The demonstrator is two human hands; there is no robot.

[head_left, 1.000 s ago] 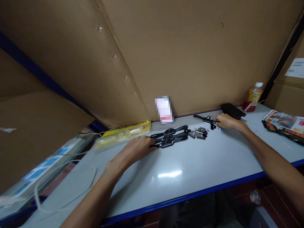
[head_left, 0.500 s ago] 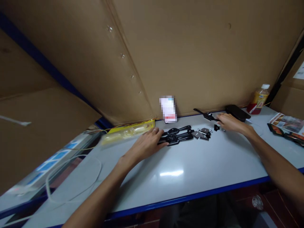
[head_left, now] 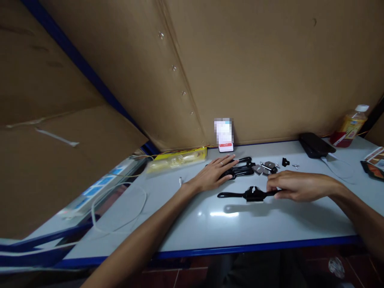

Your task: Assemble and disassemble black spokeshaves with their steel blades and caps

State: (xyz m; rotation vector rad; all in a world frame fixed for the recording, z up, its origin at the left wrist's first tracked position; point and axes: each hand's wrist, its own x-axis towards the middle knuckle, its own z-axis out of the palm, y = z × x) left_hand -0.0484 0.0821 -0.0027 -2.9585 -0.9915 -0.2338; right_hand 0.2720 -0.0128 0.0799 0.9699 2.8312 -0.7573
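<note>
A black spokeshave (head_left: 254,195) hangs a little above the table, its shadow below it. My right hand (head_left: 303,186) is closed round its right handle; a bright blade edge shows along the bottom of its middle. Fingers outstretched, my left hand (head_left: 214,172) lies over black spokeshave bodies (head_left: 244,172) and partly hides them. Beside those bodies are several grey blades (head_left: 258,169) with small metal screws among them. Farther right lie a small black cap piece (head_left: 285,162) and a wing screw (head_left: 295,166).
A lit phone (head_left: 225,148) leans against the cardboard wall (head_left: 255,80). Left of it lies a clear plastic package with a yellow card (head_left: 177,160). A dark case (head_left: 316,146) and a drink bottle (head_left: 349,126) stand at right. White cable (head_left: 93,212) loops at left.
My right hand has brought the spokeshave from the back of the table toward the front. My left hand has flattened over the black bodies. The view has shifted left.
</note>
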